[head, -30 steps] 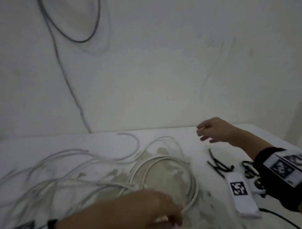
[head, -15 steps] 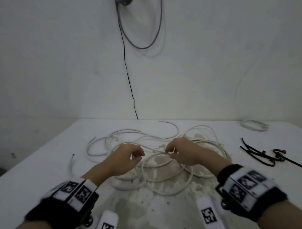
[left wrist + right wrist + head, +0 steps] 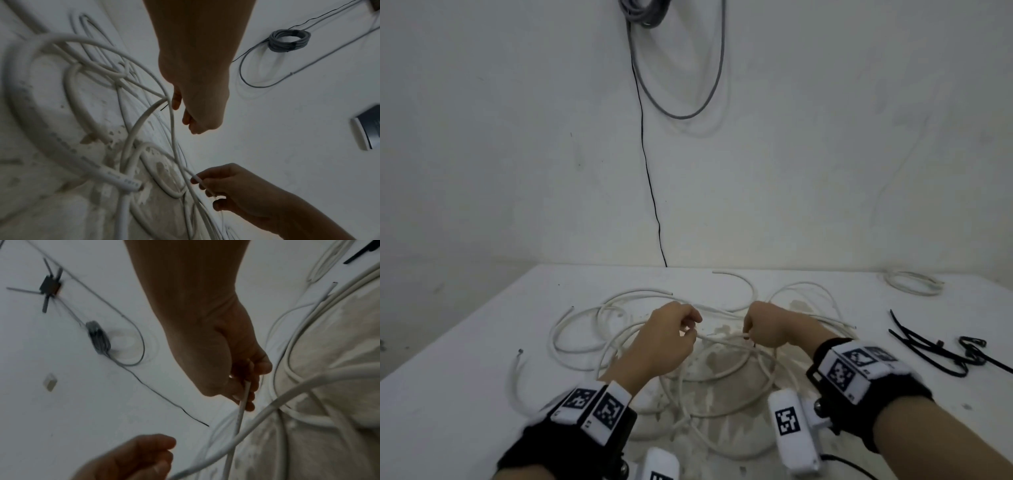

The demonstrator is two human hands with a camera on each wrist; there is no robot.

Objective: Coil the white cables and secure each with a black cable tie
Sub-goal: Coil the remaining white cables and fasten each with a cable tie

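Observation:
Several loose white cables lie tangled in the middle of the white table. My left hand and right hand hover just above the tangle, close together. One thin white strand runs between them. In the right wrist view, the right hand pinches this strand in curled fingers. In the left wrist view, the left hand curls its fingertips against the same strand. Black cable ties lie loose at the right.
A small coiled white cable rests at the back right of the table. On the wall behind hang a grey cable coil and a thin black wire. The table's left edge runs diagonally beside my left arm.
A second ago the right hand was stretched out open toward the back right and the left was low on the cables. Both hands have since come together over the tangle and taken one strand.

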